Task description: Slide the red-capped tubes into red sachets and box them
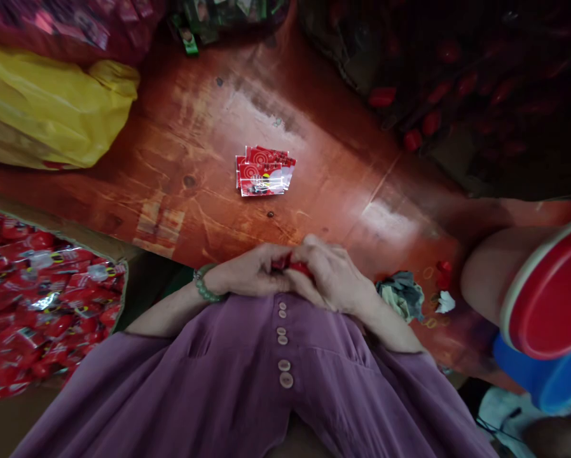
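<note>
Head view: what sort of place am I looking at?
Probably a small packing or assembly workspace, judging by the cardboard box full of red packets, the red printed cards on the table, and the small red item being handled.

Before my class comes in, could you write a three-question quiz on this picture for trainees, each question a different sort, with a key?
1. True or false: the green bead bracelet is on the right wrist.

2. Multiple choice: where do the printed red cards lie?
A. Under the yellow bag
B. On the table, beyond the hands
C. On the lap

3. Short answer: what colour is the small item held between the left hand and the right hand?

Key: 1. False, the left; 2. B; 3. Red.
</note>
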Action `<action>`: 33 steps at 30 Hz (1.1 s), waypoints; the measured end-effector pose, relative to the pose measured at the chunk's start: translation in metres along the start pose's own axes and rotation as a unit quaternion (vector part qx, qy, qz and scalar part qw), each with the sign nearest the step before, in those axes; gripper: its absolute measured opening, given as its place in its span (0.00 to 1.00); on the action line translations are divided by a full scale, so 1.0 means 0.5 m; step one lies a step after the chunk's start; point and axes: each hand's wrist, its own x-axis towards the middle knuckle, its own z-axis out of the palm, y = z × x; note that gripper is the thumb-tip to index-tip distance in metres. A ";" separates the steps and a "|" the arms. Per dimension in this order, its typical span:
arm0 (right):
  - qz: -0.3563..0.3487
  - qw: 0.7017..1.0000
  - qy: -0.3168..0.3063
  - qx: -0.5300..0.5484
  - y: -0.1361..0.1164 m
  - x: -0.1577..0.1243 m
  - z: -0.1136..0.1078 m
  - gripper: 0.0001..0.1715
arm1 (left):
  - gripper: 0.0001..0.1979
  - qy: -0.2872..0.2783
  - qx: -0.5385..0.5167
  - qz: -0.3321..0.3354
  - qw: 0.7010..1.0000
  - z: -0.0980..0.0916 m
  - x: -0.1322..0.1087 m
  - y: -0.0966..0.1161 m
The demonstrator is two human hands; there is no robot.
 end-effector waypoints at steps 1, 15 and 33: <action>-0.043 0.999 -0.004 -0.015 -0.004 -0.001 -0.004 0.06 | 0.11 -0.037 0.004 0.020 0.999 0.004 -0.001 0.001; 0.012 0.997 0.060 -0.040 -0.073 -0.064 0.039 0.19 | 0.10 -0.142 0.139 0.071 0.978 0.020 -0.039 -0.044; 0.144 0.976 0.161 0.034 -0.080 -0.063 0.053 0.17 | 0.10 -0.141 0.057 0.040 0.988 0.004 -0.025 -0.042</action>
